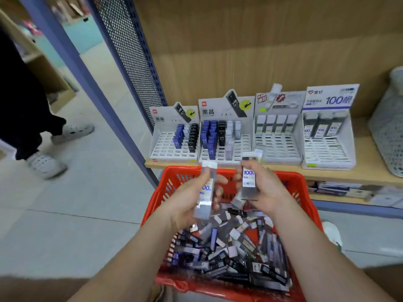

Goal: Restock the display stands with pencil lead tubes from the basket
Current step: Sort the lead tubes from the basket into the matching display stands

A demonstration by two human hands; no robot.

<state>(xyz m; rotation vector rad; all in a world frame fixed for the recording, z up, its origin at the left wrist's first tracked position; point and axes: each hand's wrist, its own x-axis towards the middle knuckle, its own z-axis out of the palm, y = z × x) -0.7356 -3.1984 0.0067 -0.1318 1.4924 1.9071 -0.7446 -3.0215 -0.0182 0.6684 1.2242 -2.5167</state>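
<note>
My left hand [189, 203] is gripping a lead tube [206, 198]; my right hand [267, 189] is gripping a second tube [248, 183]. Basket [174, 178] is sitting below my fingers, display stands [279, 149] beyond.

Our two bare forearms reach forward from the lower edge and angle in toward each other. Our left hand [189, 201] holds a clear tube [206, 194], thumb laid along its front, fingers curled behind. Our right hand [267, 188], close beside it and slightly higher, grips a second clear tube [248, 182] nearly upright.
</note>
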